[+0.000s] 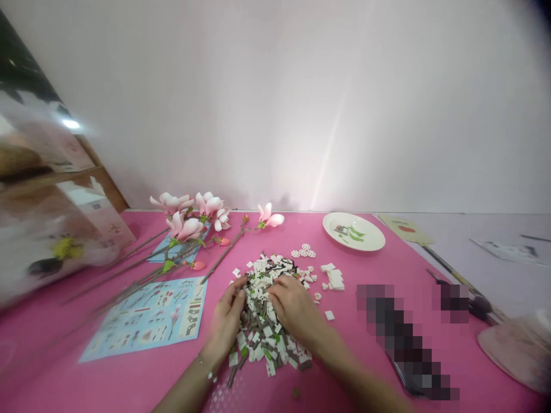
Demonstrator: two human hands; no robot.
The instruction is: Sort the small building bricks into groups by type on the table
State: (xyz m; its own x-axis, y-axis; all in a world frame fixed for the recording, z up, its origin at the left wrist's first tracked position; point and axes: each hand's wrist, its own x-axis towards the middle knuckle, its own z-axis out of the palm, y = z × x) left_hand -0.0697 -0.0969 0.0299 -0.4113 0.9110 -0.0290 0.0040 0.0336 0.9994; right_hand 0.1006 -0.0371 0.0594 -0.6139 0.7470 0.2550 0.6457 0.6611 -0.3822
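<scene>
A heaped pile of small building-block pieces (262,338), white, grey-brown and a few green, lies in front of me on a pink tabletop. Along its left edge rests my left hand (226,315), thumb a little apart from its loosely bent fingers, holding nothing I can see. My right hand (297,307) reaches over the pile from the right, its fingers bent together and touching the pieces; whatever sits at its fingertips is too small to make out. White pieces (334,278) lie in a separate cluster right of the heap, with lacy white round pieces (305,251) behind it.
Pink block-built magnolia stems (187,226) lie across a blue picture sheet (150,315) at left. A white plate (374,235) with green pieces stands back right. A blurred-out dark object (404,338) lies at right. Boxes and plastic bags (47,229) crowd the far left.
</scene>
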